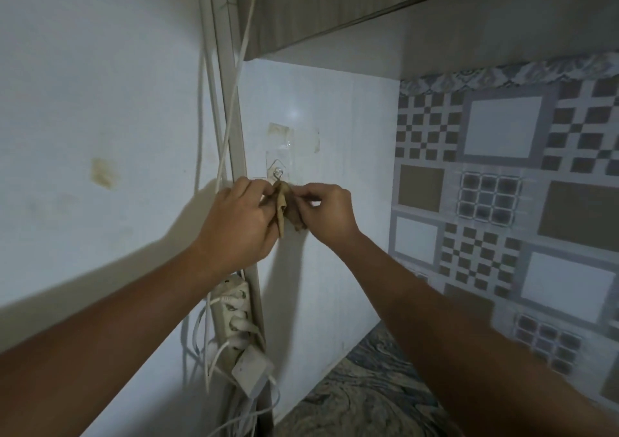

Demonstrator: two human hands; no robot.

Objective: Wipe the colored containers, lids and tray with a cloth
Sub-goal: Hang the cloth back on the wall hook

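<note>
Left grip (pixel 239 222), a bare hand reaching up from the lower left, closes its curled fingers and thumb on the left side of a small, crumpled tan cloth (pixel 282 207). Right grip (pixel 330 213), the other bare hand, pinches the cloth's right side between thumb and fingertips, with the remaining fingers curled. Held between the two grips, the cloth hangs in loose folds against a white wall panel (pixel 335 269). Its top edge lies directly beneath a clear adhesive wall hook with a small metal loop (pixel 278 172); whether the cloth is caught on the hook cannot be told.

Just left of the hook, a pale vertical cable duct (pixel 238 141) runs up the wall, with thin white cables (pixel 200 118) hanging beside it. Below the left grip, a white power strip (pixel 234 306) lies along the duct with several white plugs seated in it, and a white boxy adapter (pixel 252 373) sits at its lower end.

Above: the underside of a wood-grain cabinet (pixel 335 7). Right: a wall of grey, white and brown geometric tiles (pixel 502 168). Bottom centre: a bench with a swirled blue-grey marbled surface (pixel 368 389), meeting both walls. Far left: a yellowed tape mark (pixel 104 175) on the white wall.
</note>
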